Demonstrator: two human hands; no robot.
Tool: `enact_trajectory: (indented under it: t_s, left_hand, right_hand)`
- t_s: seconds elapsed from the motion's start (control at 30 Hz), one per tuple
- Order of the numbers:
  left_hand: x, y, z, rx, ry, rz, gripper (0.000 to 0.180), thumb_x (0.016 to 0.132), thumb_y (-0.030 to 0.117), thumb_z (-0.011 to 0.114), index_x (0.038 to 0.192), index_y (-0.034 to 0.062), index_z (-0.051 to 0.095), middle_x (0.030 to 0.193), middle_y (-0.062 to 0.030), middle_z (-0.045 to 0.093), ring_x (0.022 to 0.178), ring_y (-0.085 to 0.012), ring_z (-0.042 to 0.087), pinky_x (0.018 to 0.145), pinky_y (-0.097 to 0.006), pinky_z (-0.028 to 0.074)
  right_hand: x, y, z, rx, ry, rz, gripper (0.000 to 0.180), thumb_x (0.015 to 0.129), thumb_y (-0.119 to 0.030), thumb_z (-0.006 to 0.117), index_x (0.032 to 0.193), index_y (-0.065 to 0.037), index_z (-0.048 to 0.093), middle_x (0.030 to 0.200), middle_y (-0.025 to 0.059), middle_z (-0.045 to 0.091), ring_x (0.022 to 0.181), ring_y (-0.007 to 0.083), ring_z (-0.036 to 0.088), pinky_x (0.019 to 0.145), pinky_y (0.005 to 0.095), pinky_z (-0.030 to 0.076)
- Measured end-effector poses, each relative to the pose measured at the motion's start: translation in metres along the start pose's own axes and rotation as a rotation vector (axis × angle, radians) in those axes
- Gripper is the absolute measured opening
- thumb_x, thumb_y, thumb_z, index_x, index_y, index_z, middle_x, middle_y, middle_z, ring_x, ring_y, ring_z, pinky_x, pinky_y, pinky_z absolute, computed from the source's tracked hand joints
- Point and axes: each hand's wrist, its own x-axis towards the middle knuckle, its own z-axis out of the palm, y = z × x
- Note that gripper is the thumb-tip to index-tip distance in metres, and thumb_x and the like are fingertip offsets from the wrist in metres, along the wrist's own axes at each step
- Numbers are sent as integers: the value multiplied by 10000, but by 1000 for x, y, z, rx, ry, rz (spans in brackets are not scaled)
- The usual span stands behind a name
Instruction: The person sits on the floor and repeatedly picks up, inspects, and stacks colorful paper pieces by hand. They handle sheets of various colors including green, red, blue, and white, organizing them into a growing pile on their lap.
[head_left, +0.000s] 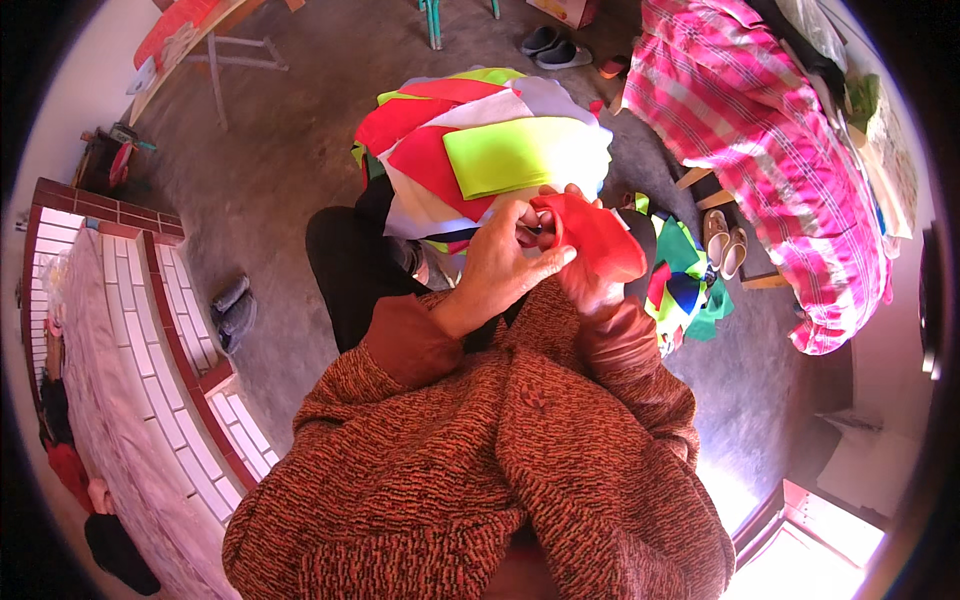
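Observation:
A piece of red cloth point(598, 238) is held up in front of my lap between both hands. With curled fingers, my left hand point(500, 262) grips its left edge, the thumb pointing across toward the right. The cloth drapes over my right hand point(590, 292), whose fingers are mostly hidden behind it and close on it from beneath. Just beyond my hands, a pile of cloth pieces in red, white and neon yellow rises in front of my knees. On top of it lies a folded neon yellow cloth point(520, 157).
More green, blue and yellow cloth pieces point(685, 275) lie by my right knee. A pink plaid cover point(760, 160) drapes over furniture at the right, with beige shoes point(725, 245) beneath. Dark slippers point(556, 48) sit farther off. A white-tiled, red-edged platform point(150, 340) runs along the left.

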Motion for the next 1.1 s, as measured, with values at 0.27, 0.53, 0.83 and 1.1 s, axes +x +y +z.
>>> enact_trajectory:
  t_s: [0.27,0.53,0.83,1.1]
  left_hand:
    - [-1,-5,0,269,154,183,295,728,64,732,927,18,520,826,-92,550,740,-181,556,674,-291,469]
    - [3,-8,-13,58,181,153,138,859,58,611,930,8,503,799,-84,561,697,-147,556,631,-291,463]
    - [8,-15,-24,-87,235,158,127,902,89,577,931,11,481,676,-62,554,620,-82,492,555,-244,420]
    - [23,-15,-69,-88,115,158,90,901,22,561,970,5,506,770,-8,559,713,-38,509,631,-190,422]
  right_hand:
    - [-4,4,6,163,112,49,469,976,-366,401,1318,-46,381,1322,182,450,1178,294,475,966,406,424]
    - [-13,4,8,59,132,191,773,869,-612,445,1405,-72,304,1394,139,394,1235,294,446,970,505,430]
    - [-27,-1,10,-407,193,346,546,819,-233,699,1250,-28,433,986,87,594,804,170,590,688,305,529]
    - [-22,-42,6,-586,120,255,482,810,-382,687,1058,12,563,768,59,616,548,126,563,489,237,460]
